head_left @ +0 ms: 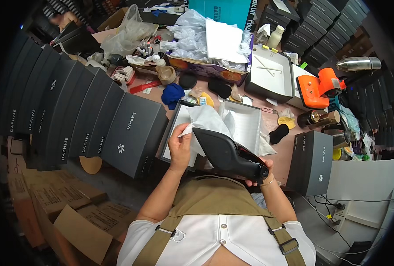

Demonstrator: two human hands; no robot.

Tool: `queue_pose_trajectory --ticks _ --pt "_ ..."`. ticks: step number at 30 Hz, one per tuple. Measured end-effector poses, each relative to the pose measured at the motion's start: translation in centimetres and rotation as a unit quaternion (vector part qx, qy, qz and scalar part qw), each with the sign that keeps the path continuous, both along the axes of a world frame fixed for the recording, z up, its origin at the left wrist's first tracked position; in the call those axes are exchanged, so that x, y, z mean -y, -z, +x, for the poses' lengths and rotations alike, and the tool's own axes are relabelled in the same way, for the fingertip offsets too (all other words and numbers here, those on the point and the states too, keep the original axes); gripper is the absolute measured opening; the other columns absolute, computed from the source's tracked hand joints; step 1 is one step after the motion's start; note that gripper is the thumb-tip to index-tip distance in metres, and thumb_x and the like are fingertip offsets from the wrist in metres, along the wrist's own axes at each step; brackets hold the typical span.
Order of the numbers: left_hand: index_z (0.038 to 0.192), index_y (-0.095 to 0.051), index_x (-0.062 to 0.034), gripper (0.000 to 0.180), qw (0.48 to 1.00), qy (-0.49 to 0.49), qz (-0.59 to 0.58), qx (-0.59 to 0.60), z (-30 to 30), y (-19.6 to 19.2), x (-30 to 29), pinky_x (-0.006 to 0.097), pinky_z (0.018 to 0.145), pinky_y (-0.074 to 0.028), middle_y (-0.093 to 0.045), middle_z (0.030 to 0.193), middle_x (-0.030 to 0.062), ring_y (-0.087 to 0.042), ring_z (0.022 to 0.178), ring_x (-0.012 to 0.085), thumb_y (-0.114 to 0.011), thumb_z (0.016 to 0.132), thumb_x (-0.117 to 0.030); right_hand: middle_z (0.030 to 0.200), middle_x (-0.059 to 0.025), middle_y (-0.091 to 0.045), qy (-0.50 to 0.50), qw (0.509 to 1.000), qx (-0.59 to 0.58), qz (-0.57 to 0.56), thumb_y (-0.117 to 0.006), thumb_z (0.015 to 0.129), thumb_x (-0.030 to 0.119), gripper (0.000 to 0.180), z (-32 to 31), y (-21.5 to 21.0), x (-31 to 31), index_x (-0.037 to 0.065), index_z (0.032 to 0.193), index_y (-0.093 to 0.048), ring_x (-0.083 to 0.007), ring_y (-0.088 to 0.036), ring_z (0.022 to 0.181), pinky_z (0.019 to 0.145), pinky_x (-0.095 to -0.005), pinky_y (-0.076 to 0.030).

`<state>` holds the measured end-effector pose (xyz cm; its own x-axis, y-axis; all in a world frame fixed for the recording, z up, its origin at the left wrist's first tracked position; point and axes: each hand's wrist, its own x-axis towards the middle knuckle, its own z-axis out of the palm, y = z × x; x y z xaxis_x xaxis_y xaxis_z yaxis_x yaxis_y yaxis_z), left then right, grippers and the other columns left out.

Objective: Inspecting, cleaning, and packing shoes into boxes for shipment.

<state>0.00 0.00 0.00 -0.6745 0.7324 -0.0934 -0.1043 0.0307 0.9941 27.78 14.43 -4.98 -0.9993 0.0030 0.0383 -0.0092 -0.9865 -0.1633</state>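
My left hand (179,146) is closed, pinching a corner of white tissue paper (210,119). The sheet spreads behind and over the toe end of a black shoe (221,153). At its heel end, my right hand (267,170) grips the shoe; part of those fingers is hidden behind it. The shoe is tilted, its broad black toe end toward my left hand. Just beyond both hands lies an open grey shoebox (258,128) with a white inside, partly covered by the tissue and the shoe.
Dark grey shoeboxes (130,133) stand in a long row at left; more (310,162) stand at right. Behind are a carton of crumpled tissue (188,40), an open box lid (272,73), an orange device (314,91) and bottles (275,36). Brown cartons (68,199) lie lower left.
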Motion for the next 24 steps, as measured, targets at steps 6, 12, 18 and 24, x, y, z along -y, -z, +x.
queue_pose_trajectory --ticks 6,12,18,24 --pt "0.126 -0.049 -0.0041 0.047 0.919 0.007 0.218 0.329 3.2 -3.7 -1.5 0.034 0.097 -0.041 -0.057 0.119 0.0103 -0.055 0.11 0.0218 -0.039 0.093 -0.037 0.123 -0.032 -0.049 0.013 0.972 -0.105 -0.21 -0.067 0.078 0.037 0.085 -2.8 1.4 5.0 0.002 0.143 -0.025 -0.0552 -0.056 0.098 0.071 -0.0512 -0.058" --pt "0.102 -0.06 -0.0084 0.047 0.862 -0.097 0.189 0.46 2.4 -2.4 -2.3 0.035 0.074 -0.054 -0.065 0.092 0.0058 -0.064 0.082 0.0208 -0.05 0.086 -0.051 0.124 -0.0204 -0.054 -0.012 0.997 0.062 -0.053 -0.06 0.088 0.035 0.061 -6.0 -1.6 5.5 0.002 0.136 -0.04 -0.0383 -0.056 0.111 0.088 -0.044 -0.052" --pt "0.098 -0.061 -0.0046 0.041 0.91 -0.063 0.072 0.403 -3.4 -7.0 -0.9 0.032 0.068 -0.056 -0.066 0.089 0.0083 -0.066 0.076 0.0209 -0.05 0.088 -0.042 0.092 -0.0128 -0.067 0.237 0.578 0.42 0.659 -0.063 0.085 0.014 0.023 -1.4 -2.7 -4.0 0.0 0.105 -0.064 -0.0216 -0.066 0.08 0.071 -0.0325 -0.052" --pt "0.101 -0.063 -0.0056 0.033 0.887 0.013 -0.082 0.454 1.4 0.4 0.2 0.026 0.067 -0.054 -0.066 0.09 0.0055 -0.064 0.076 0.0144 -0.054 0.089 -0.035 0.09 -0.0174 -0.066 0.241 0.375 0.47 0.762 -0.066 0.079 0.014 0.02 2.6 4.4 -11.8 0.001 0.093 -0.066 -0.0322 -0.065 0.08 0.07 -0.0383 -0.051"
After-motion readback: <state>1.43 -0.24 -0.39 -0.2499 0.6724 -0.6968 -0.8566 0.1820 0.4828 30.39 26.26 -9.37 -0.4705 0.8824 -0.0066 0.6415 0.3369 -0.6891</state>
